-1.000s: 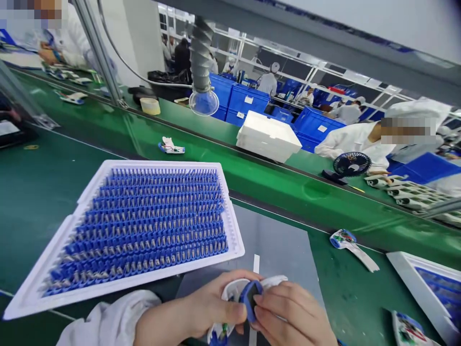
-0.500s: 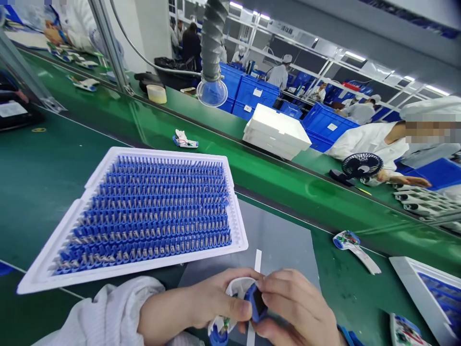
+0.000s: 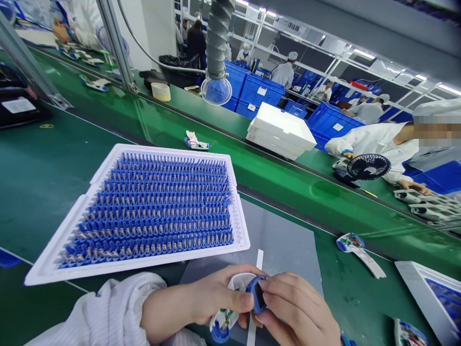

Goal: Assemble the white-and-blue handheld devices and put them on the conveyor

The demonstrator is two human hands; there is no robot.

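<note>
My left hand is closed around a white plastic device housing, shaped like a handheld gun-style unit, with a blue end and green and red wires showing inside. Its thumb presses by a blue rounded piece with a dark window at the housing's upper end. From the other side my right hand grips that blue piece between fingers and thumb. Whether the piece is fixed to the housing I cannot tell. Beneath both hands lies a grey mat with a white strip.
A white tray packed with rows of small blue parts stands left. Open housings lie right, near another tray. Beyond runs a green conveyor belt carrying a housing. A co-worker sits across, behind a fan.
My hands keep their hold, with the blue piece turned slightly. The belt housing has shifted right. Across the belt, the co-worker's hands have moved apart. The view has shifted a little.
</note>
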